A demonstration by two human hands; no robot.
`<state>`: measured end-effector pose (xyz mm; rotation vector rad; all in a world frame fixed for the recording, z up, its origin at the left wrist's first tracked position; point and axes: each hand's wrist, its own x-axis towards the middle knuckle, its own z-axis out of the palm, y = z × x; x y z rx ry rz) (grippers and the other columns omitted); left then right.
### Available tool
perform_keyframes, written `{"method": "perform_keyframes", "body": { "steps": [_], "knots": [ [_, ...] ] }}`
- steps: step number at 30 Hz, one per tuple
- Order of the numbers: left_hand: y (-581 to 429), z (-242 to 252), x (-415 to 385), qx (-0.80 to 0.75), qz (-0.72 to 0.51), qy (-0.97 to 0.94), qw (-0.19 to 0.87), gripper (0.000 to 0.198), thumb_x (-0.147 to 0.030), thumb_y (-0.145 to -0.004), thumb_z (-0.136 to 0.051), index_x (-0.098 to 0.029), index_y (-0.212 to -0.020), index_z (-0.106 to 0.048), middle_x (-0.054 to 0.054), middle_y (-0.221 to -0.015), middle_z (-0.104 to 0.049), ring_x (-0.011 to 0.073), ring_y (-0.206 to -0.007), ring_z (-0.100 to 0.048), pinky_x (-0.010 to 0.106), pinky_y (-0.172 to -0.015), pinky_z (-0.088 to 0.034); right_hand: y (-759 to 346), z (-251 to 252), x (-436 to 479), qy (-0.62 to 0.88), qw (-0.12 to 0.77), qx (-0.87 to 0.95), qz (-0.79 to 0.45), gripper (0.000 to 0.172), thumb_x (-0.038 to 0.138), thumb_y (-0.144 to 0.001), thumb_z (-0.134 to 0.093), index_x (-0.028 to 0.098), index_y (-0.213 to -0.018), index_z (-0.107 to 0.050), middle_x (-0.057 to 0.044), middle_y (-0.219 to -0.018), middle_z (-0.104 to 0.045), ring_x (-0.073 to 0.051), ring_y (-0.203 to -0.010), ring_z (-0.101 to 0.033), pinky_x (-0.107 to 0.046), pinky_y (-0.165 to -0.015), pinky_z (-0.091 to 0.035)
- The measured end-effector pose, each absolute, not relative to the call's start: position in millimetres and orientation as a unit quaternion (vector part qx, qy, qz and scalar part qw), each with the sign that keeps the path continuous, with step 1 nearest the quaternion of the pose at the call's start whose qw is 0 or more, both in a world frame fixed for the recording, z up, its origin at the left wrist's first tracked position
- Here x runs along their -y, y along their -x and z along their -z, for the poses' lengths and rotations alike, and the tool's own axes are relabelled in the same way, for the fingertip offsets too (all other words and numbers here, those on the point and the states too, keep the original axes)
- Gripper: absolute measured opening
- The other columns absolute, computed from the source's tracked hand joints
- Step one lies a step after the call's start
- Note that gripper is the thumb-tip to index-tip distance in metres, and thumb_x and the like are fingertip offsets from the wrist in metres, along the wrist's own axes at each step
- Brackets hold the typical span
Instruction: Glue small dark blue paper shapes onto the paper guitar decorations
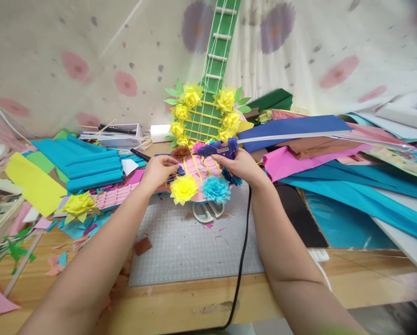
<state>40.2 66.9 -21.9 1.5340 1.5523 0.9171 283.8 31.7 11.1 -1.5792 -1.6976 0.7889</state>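
My right hand (pixel 241 165) is wrapped round a blue glue gun (pixel 215 149), whose nozzle points left over a pink paper guitar (pixel 166 179). A black cord (pixel 245 232) runs down from its handle. Beside it, my left hand (pixel 159 170) is closed in a pinch over the guitar's left part; what its fingertips hold is hidden. Dark blue paper (pixel 181 171) shows just by those fingertips. On the guitar body sit a yellow paper flower (pixel 184 188), a light blue paper flower (pixel 216 189) and a brown pompom-like flower (pixel 180 152).
Scissors (pixel 208 212) poke out from under the guitar onto a grey cutting mat (pixel 194 251). Behind stands a green paper guitar (pixel 206 118) with yellow flowers. Blue crepe paper (pixel 79 158) lies left; coloured sheets (pixel 316 158) are heaped right. Paper scraps (pixel 57 263) litter the table's left.
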Motion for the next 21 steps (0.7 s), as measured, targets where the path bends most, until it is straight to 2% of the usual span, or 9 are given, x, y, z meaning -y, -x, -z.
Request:
{"method": "perform_keyframes", "body": {
  "steps": [3,9,16,21],
  "knots": [
    [-38.3,24.1,-70.3,-0.603,-0.361,-0.609,0.368,0.012,-0.024,-0.060,-0.075,-0.018,-0.069,-0.070,0.002,-0.069,-0.072,0.0157,-0.066,-0.065,0.026,-0.064,-0.049,-283.2,-11.3,-31.6,0.607,0.340,0.652,-0.302,0.042,0.060,-0.076,-0.062,0.019,-0.068,-0.060,-0.006,-0.071,-0.067,-0.019,-0.069,-0.060,-0.031,-0.065,-0.043],
    [-38.9,27.0,-69.9,-0.616,-0.346,-0.611,0.358,0.022,-0.026,-0.054,-0.080,-0.017,-0.070,-0.068,0.004,-0.071,-0.072,0.0160,-0.064,-0.065,0.026,-0.062,-0.049,-282.4,-12.4,-30.7,0.612,0.330,0.652,-0.302,0.045,0.062,-0.076,-0.061,0.019,-0.064,-0.057,-0.006,-0.067,-0.065,-0.018,-0.066,-0.059,-0.031,-0.064,-0.042],
    [-36.9,40.3,-72.9,-0.616,-0.342,-0.597,0.384,0.012,-0.026,-0.070,-0.068,-0.018,-0.078,-0.071,0.003,-0.068,-0.072,0.0168,-0.063,-0.069,0.025,-0.058,-0.048,-284.4,-11.1,-31.5,0.609,0.334,0.655,-0.298,0.044,0.061,-0.076,-0.061,0.018,-0.068,-0.059,-0.007,-0.072,-0.068,-0.020,-0.071,-0.061,-0.031,-0.066,-0.042],
    [-35.5,41.6,-75.9,-0.614,-0.332,-0.610,0.376,0.013,-0.030,-0.072,-0.067,-0.019,-0.078,-0.072,0.003,-0.073,-0.074,0.0156,-0.063,-0.069,0.023,-0.056,-0.046,-283.4,-11.2,-31.7,0.612,0.332,0.654,-0.296,0.043,0.061,-0.076,-0.061,0.018,-0.070,-0.061,-0.007,-0.074,-0.069,-0.020,-0.072,-0.062,-0.032,-0.068,-0.044]
  ]
}}
